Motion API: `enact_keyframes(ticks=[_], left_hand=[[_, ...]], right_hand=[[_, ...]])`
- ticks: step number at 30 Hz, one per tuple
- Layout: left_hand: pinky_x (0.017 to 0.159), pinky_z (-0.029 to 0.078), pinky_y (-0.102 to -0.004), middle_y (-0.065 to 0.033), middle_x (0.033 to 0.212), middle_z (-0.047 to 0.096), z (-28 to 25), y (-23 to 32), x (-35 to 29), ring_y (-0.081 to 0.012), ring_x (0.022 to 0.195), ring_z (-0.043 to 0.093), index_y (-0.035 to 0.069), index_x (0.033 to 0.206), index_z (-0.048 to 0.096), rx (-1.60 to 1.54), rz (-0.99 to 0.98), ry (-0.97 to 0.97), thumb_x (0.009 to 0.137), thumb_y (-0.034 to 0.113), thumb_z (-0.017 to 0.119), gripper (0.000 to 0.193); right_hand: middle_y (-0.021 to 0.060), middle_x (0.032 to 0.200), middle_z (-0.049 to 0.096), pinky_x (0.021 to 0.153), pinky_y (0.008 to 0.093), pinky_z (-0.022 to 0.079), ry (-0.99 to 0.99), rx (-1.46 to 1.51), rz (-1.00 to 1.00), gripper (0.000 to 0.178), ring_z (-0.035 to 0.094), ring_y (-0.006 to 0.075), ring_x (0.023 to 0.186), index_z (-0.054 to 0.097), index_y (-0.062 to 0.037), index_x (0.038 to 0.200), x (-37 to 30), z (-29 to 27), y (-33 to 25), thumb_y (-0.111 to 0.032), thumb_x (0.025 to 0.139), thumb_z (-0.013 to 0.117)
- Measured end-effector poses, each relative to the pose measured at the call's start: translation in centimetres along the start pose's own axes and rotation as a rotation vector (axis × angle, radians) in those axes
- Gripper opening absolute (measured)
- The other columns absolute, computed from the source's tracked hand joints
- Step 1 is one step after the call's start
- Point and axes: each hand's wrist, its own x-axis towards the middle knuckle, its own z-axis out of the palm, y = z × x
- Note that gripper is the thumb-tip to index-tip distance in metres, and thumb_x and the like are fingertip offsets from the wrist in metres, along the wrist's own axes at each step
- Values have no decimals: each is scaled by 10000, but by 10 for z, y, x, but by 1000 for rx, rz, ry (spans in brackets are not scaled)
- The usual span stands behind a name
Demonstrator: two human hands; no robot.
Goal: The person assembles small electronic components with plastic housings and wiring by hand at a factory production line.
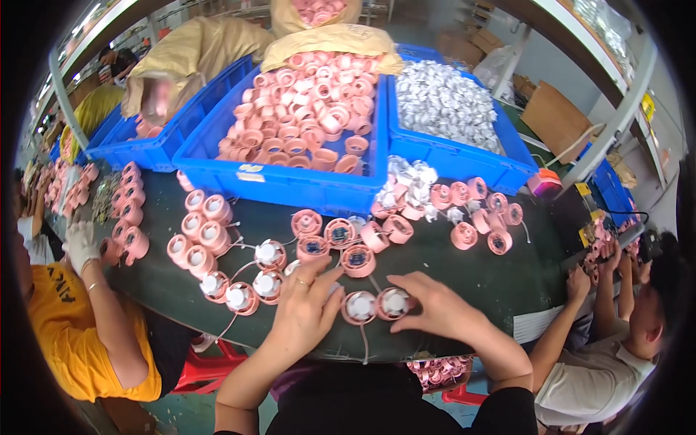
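Hands [308, 308] [431, 308] on pink housings [377, 304], dark table [500, 279]

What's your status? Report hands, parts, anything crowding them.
Left hand flat on table, beside a white-capped pink part. Right hand fingers on the next pink part. More pink parts crowd close; blue bin behind.

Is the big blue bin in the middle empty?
No, the blue bin is heaped with pink round parts.
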Motion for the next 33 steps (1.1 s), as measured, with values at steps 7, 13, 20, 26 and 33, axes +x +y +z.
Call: enact_keyframes(ticks=[7, 13, 20, 26, 33], left_hand=[[807, 421, -404, -141, 1039, 574, 9, 2, 38, -302, 957, 545, 17, 1058, 591, 127, 59, -115, 775, 116, 653, 306], [780, 424, -404, -127, 974, 575, 40, 9, 68, -284, 941, 552, 24, 1013, 600, 151, 171, -174, 757, 125, 663, 282], [854, 360, -368, -64, 911, 609, 159, 10, 137, -204, 1027, 479, 61, 780, 665, 413, 519, -120, 730, 158, 560, 151], [878, 352, -350, -39, 903, 613, 197, -6, 152, -202, 1003, 487, 78, 749, 649, 353, 691, -219, 744, 169, 578, 115], [847, 390, -413, -146, 945, 588, 147, 22, 155, -297, 923, 536, 35, 916, 537, -129, 375, -113, 782, 115, 587, 163]], right_hand=[[175, 1092, 553, 677, 410, 506, 386, -937, 437, 527, 610, 319, 909, 588, -57, 1019, 17, -63, 90, -362, 636, 784], [167, 1071, 473, 707, 409, 532, 429, -528, 259, 509, 607, 342, 896, 552, -57, 1060, 13, -44, 106, -189, 631, 793], [130, 1026, 562, 834, 373, 484, 251, -117, 154, 583, 594, 312, 974, 508, -67, 1149, 10, -27, 90, -200, 658, 793], [119, 964, 535, 761, 369, 501, 274, -52, 140, 431, 609, 294, 843, 598, -13, 987, 2, -44, 77, -229, 656, 770], [137, 1033, 507, 752, 389, 508, 314, -124, 20, 479, 603, 320, 860, 573, -84, 1122, 9, -15, 88, -282, 717, 736]])
